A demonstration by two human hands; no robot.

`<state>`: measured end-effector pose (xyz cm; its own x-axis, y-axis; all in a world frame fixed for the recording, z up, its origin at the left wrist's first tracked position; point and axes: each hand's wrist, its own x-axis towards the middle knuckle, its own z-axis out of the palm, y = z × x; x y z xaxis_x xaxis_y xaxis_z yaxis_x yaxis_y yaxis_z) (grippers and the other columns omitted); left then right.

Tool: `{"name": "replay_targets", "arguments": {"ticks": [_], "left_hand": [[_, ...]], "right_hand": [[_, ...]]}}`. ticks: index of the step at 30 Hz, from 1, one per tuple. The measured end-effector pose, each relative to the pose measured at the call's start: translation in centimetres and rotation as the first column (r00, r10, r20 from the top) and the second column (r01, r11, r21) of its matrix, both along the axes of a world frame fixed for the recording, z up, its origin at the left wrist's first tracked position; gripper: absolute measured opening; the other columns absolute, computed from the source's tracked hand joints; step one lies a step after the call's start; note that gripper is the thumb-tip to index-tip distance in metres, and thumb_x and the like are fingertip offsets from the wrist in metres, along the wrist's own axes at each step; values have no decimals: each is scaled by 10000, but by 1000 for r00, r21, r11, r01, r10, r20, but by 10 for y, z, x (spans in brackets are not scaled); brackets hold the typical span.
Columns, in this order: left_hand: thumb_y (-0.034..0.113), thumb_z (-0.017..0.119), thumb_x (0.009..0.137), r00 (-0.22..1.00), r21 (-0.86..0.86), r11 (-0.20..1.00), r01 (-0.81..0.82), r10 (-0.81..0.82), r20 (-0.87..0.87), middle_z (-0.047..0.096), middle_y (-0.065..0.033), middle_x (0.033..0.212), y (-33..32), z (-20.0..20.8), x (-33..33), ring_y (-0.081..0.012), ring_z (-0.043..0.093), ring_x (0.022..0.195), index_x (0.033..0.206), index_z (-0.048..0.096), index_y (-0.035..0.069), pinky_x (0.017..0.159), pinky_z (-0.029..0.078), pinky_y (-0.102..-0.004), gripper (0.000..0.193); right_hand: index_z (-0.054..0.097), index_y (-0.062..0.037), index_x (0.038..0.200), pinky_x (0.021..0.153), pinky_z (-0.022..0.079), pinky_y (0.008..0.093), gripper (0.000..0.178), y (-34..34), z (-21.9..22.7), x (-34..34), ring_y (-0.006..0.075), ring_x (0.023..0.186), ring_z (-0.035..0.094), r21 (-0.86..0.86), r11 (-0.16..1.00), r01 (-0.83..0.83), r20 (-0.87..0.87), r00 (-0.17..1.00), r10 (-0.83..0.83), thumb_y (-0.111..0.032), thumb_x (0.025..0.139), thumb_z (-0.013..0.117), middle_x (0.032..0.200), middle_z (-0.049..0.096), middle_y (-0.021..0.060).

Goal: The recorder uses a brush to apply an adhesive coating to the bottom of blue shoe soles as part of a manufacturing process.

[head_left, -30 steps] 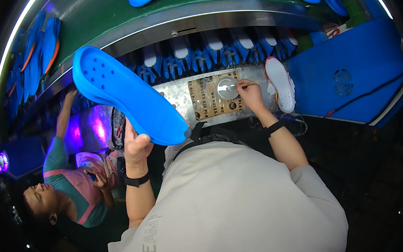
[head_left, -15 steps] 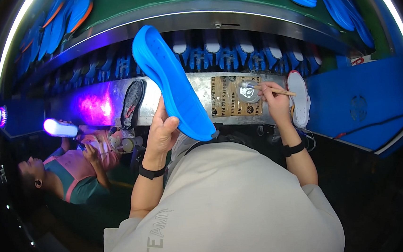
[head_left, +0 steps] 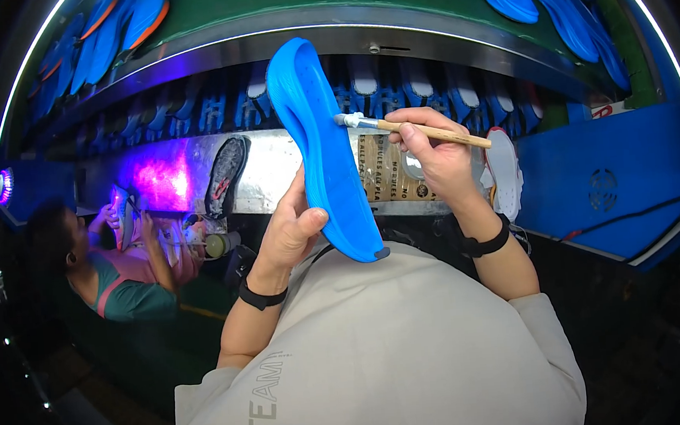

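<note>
The brush (head_left: 432, 132) has been brought by the right hand (head_left: 444, 160) to the right edge of the blue sole (head_left: 328, 161).

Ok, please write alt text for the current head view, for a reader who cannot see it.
A person's left hand holds up a blue shoe sole while the right hand holds a wooden-handled brush, its tip at the sole's right edge. Beyond is a metal bench; a co-worker is at the left.

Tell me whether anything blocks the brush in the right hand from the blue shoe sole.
Nothing visible does. The right hand holds the wooden-handled brush with its bristles at the right edge of the blue shoe sole, which the left hand holds up; whether the bristles touch it is hard to tell.
</note>
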<state>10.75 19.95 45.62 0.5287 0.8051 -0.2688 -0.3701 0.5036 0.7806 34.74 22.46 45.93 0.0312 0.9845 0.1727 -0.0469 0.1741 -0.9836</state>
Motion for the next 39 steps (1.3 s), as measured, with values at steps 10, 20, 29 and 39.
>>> {"name": "replay_targets", "arguments": {"ticks": [10,20,29,39], "left_hand": [[493,811,757,1000,16,1000,0,0,-15,460,-155,1420,-6,3,-1,-247,498,1297,1560,170,-5,1082,432,-391,1142],[549,804,739,1000,24,1000,-2,2,-27,511,-165,1346,-4,8,-10,-259,560,1230,1519,246,-9,1024,493,-405,1109],[554,817,728,996,69,996,-63,67,-58,497,-155,1374,-5,0,-23,-257,525,1273,1517,249,-9,1067,448,-401,1123],[556,841,701,995,144,987,-76,85,-56,489,-137,1383,-4,-9,-34,-239,514,1280,1521,235,-18,1061,447,-394,1171]], "right_hand": [[719,19,1012,678,526,255,184,-23,-5,1,135,759,681,103,994,24,252,966,-50,-119,922,636,881,722,98],[732,8,961,618,517,266,168,-54,3,-6,140,678,674,47,999,-6,309,951,-8,-91,881,623,789,709,81],[726,6,922,593,505,277,129,-74,16,-12,147,642,648,83,996,-41,329,944,12,-61,853,640,767,705,88],[730,11,912,587,499,265,121,-89,29,-18,134,633,632,-8,998,-58,307,950,58,-50,851,646,762,708,82]]}}
